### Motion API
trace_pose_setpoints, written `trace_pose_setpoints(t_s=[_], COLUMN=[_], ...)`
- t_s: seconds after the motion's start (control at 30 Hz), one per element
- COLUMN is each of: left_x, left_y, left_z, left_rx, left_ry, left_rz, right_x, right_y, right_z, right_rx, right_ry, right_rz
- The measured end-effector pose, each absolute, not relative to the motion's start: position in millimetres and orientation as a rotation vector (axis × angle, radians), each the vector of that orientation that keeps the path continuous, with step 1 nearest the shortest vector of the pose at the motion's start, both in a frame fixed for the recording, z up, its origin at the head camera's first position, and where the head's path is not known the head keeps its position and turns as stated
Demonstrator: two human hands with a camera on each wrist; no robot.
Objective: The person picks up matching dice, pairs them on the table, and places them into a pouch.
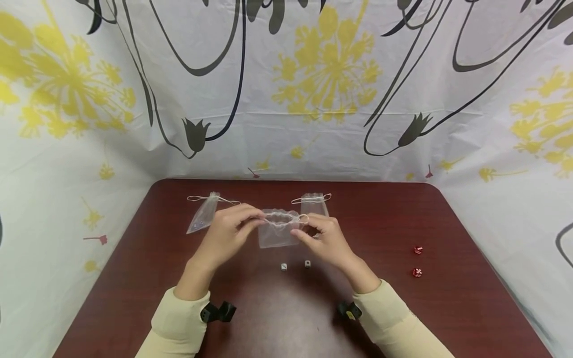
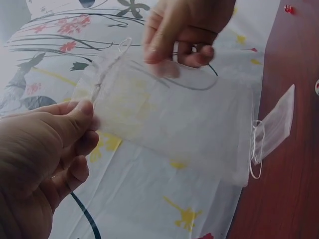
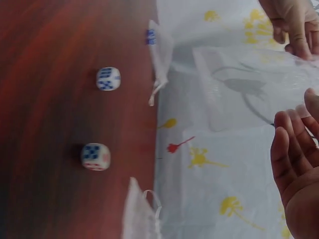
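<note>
A sheer white drawstring bag is held up over the table, its gathered mouth at the top. My left hand pinches the left end of the mouth between thumb and fingers. At the right end, by a loop of the cord, my right hand holds the rim with its thumb and fingertips. That hand is blurred in the left wrist view. Below the bag, on the table, lie a white die and another white die. What the bag holds, if anything, cannot be made out.
Toward the back left lies a second sheer bag with blue-marked dice inside. A third bag is partly hidden behind my right hand. Two red dice sit at the right of the dark red table. Behind hangs a patterned cloth.
</note>
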State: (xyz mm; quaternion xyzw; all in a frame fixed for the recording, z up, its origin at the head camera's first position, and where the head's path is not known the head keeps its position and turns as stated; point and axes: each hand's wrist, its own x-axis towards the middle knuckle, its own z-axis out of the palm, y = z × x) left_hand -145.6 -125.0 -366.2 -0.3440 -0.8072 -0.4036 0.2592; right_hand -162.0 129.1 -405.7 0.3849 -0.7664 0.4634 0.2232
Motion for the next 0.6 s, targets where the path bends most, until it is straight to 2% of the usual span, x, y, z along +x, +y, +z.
trace_pose_setpoints(t_s=[0.27,0.6], left_x=[-147.9,-149.1], left_y=[-131.7,-139.0], left_z=[-366.6,-365.3], left_rx=[-0.936,-0.891], left_ry=[-2.144,-2.169], left_rz=[-1.04,-1.014], right_x=[-160.3,-157.5], right_y=[133.3,132.4], right_z=[-435.6,-463.2], right_rx=[1.0,0.957], right_ry=[-2.435,-2.775], right_rz=[1.299,0.942])
